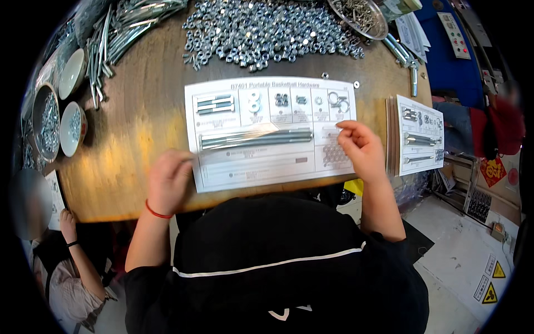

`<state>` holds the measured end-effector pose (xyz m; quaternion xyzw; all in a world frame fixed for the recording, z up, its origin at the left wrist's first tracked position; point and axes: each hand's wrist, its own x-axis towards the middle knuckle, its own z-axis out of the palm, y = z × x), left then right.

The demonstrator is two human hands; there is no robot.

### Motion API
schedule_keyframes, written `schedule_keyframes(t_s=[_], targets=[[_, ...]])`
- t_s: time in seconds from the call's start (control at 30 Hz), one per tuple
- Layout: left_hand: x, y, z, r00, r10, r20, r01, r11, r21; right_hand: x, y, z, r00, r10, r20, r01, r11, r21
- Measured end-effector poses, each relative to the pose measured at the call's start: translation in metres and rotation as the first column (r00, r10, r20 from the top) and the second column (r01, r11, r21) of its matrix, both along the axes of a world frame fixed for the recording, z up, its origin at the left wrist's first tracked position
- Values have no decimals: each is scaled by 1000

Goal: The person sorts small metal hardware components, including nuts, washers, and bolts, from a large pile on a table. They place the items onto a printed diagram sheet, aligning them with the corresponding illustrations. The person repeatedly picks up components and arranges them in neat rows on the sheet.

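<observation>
A white hardware sheet (250, 175) with boxed sections lies in front of me near the table's front edge. Bolts, washers, nuts and rings appear in its upper row. Long silver bolts (256, 137) run across its middle; I cannot tell whether they are printed or lie on it. At the sheet's left edge, my left hand (169, 177) is closed, fingertips pinched and slightly blurred. Over the right part of the sheet, my right hand (362, 149) has thumb and forefinger drawn together. What either hand pinches, if anything, is too small to make out.
A wide heap of nuts (272, 33) covers the table's far side. Long bolts (130, 33) lie far left, bowls of small hardware (49, 122) at the left, a metal dish of screws (361, 16) far right. Similar sheets (421, 136) stack at right. Another person's hand (68, 225) shows at left.
</observation>
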<state>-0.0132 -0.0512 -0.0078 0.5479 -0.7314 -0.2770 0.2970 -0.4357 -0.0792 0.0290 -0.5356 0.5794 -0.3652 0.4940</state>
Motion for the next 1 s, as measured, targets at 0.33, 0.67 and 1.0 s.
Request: schedule_keyframes(t_s=[0.33,0.67,1.0], targets=[[-52,37,-12,989,-29,147,41,996,-84,30,44,-29,851,207,-482,-296,948,-116],[-46,37,-21,986,138,98,-129,987,-93,36,41,-38,861,103,-499,-219,959,-180],[-24,55,-53,780,539,-319,-529,839,127,-50,-165,16,865,-165,-473,-48,913,-406]])
